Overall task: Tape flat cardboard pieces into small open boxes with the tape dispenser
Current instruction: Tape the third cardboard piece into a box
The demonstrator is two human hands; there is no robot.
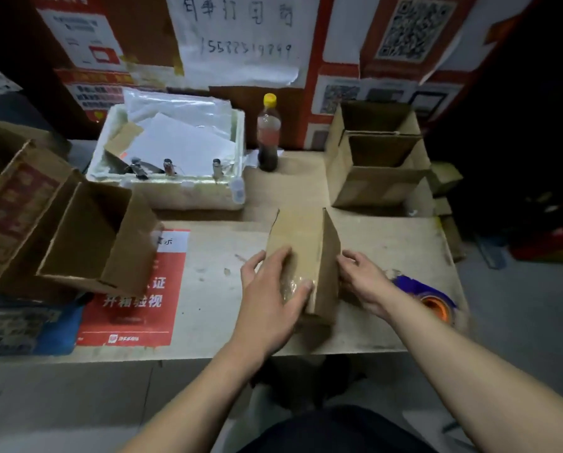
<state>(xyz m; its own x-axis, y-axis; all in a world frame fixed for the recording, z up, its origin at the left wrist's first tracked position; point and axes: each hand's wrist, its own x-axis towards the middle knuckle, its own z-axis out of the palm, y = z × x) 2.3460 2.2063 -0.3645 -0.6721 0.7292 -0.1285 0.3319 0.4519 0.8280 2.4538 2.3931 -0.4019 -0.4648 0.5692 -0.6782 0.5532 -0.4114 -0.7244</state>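
Note:
A small cardboard box (301,237) lies on the table (208,289) in front of me, its taped side facing up. My left hand (270,289) lies flat on top of that side, fingers straight, pressing on the shiny clear tape near the near edge. My right hand (362,279) touches the box's right wall with loosely bent fingers. The blue and orange tape dispenser (433,299) lies on the table just right of my right wrist, partly hidden by the forearm.
Open cardboard boxes (375,165) stand at the back right, and others (87,237) sit at the left. A white foam bin (175,188) with papers and a yellow-capped bottle (268,132) stand at the back. A red poster (130,289) lies on the table.

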